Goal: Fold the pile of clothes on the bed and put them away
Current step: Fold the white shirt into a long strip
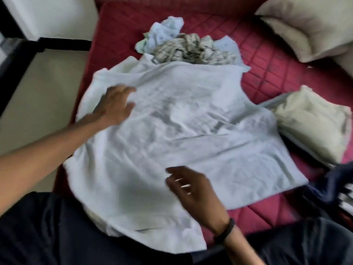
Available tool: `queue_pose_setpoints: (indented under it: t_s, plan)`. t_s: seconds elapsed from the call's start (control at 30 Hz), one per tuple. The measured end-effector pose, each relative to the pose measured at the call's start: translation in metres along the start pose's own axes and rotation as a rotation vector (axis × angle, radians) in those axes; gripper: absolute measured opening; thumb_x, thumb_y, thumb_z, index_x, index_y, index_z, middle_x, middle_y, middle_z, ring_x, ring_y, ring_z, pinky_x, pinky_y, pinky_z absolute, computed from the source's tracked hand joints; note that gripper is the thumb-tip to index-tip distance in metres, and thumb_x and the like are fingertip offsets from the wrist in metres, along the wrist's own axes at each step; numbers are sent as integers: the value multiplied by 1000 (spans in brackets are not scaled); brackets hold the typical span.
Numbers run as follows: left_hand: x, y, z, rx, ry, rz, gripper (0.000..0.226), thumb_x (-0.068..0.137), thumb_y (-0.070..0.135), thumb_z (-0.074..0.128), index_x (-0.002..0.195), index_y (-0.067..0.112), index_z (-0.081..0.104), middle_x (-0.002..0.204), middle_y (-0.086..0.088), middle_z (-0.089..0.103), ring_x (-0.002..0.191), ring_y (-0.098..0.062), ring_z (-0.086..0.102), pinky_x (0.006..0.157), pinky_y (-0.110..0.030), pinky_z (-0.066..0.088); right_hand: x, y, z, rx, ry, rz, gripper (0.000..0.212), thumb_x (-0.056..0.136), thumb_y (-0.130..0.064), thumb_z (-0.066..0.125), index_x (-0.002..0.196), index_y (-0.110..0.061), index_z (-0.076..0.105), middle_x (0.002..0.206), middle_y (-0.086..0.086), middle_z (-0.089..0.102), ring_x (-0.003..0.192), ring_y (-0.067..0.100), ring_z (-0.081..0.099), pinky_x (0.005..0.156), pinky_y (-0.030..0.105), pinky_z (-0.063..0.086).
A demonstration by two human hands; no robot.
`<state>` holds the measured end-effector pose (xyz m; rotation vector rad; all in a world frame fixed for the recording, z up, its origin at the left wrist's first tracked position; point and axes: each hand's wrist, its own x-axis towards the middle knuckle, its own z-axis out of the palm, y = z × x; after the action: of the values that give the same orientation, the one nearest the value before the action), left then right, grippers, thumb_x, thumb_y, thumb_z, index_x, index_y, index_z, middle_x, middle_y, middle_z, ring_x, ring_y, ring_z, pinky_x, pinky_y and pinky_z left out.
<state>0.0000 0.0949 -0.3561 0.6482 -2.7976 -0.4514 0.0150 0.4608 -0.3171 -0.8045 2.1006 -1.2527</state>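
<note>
Bed (267, 60): red quilted mattress, fills most of the view.

Shirt (181, 131): pale, spread nearly flat at frame centre. Long axis runs from about 11 o'clock (top end, tucked against the pile) to about 5 o'clock (hem end, draped toward the person's lap). Wrinkled; a loose flap bunches along its 9 o'clock edge.

Pillow (309, 25): at 1 o'clock, well apart from the shirt.

Pile (183, 46): unfolded clothes at 12 o'clock, a checked piece on top, light blue pieces under it. Touches the shirt's far edge.

Stack (313, 123): folded cream item at 3 o'clock, just beside the shirt's edge. Looks like finished work.

Left hand (114, 106): fingers spread, palm down on the shirt's 9 o'clock side, beside the bunched flap. Frame is motion-blurred; pressing versus skimming cannot be told.

Right hand (193, 190): fingers loosely spread, holding nothing, over the shirt's lower middle at 6 o'clock. Contact with cloth unclear.

Judgement: smoothing step, fold not yet begun. The 9 o'clock flap lies directly under the left hand, so that hand is nearer for a first fold across toward 3 o'clock.
</note>
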Motion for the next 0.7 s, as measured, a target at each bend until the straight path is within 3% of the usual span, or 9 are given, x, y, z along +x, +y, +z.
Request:
queue_pose_setpoints:
  t_s: [0.1, 0.2, 0.27, 0.37, 0.43, 0.47, 0.57, 0.63, 0.7]
  plan:
    - [-78, 75, 26, -165, -125, 312, 51, 95, 55, 48, 129, 21, 67, 129, -3, 68, 122, -26, 62, 109, -32, 40, -25, 61, -99, 15, 409, 249, 26, 91, -21, 80, 115, -19, 72, 105, -1, 76, 85, 14, 73, 74, 33, 60]
    - [-162, 148, 34, -133, -363, 469, 52, 95, 74, 39, 120, 37, 65, 121, 19, 56, 114, -5, 55, 103, -27, 44, -45, 116, -189, 304, 816, 561, 45, 89, -27, 81, 125, -11, 60, 123, 9, 60, 104, 25, 61, 91, 45, 56]
    - [-207, 175, 32, -59, -484, 468, 59, 85, 89, 39, 117, 43, 59, 117, 24, 48, 113, 2, 49, 100, -24, 42, -42, 128, -220, 580, 790, 679, 44, 90, -26, 80, 122, -12, 53, 124, 7, 52, 110, 25, 54, 93, 45, 54]
    - [-238, 192, 23, 65, -469, 395, 71, 66, 98, 47, 117, 48, 52, 114, 27, 43, 109, 3, 45, 97, -23, 41, -23, 150, -236, 611, 784, 665, 106, 69, -37, 92, 153, -9, 33, 141, 3, 50, 121, 27, 59, 88, 48, 59]
    - [-245, 193, 24, 95, -447, 344, 65, 68, 93, 51, 116, 49, 49, 110, 28, 42, 104, 2, 44, 94, -24, 41, -2, 190, -242, 519, 922, 626, 123, 53, -47, 88, 155, -11, 29, 142, 9, 49, 120, 32, 61, 91, 54, 60]
    - [-249, 194, 25, 95, -424, 336, 55, 75, 89, 50, 114, 50, 47, 108, 28, 43, 101, 2, 45, 91, -24, 42, -6, 181, -237, 488, 963, 637, 112, 52, -45, 84, 149, -11, 36, 141, 14, 51, 117, 35, 63, 91, 54, 60]
    - [-253, 194, 26, 32, -433, 276, 20, 92, 57, 58, 105, 48, 46, 97, 25, 47, 91, 1, 48, 84, -22, 43, -34, 120, -221, 328, 1082, 695, 58, 78, -19, 70, 133, -17, 51, 135, 14, 57, 120, 39, 59, 102, 44, 50]
    - [-253, 192, 24, -23, -463, 170, 14, 93, 35, 65, 95, 43, 53, 88, 20, 55, 83, -2, 53, 76, -19, 44, -41, 116, -225, 276, 1105, 744, 45, 85, -8, 65, 128, -18, 54, 134, 16, 60, 124, 40, 58, 106, 42, 42]
    - [-253, 190, 17, -108, -482, 78, 18, 89, 29, 73, 87, 43, 61, 83, 15, 62, 78, -5, 58, 70, -18, 47, -44, 118, -226, 262, 1093, 770, 45, 86, -5, 66, 128, -16, 53, 135, 22, 59, 125, 41, 57, 108, 43, 41]
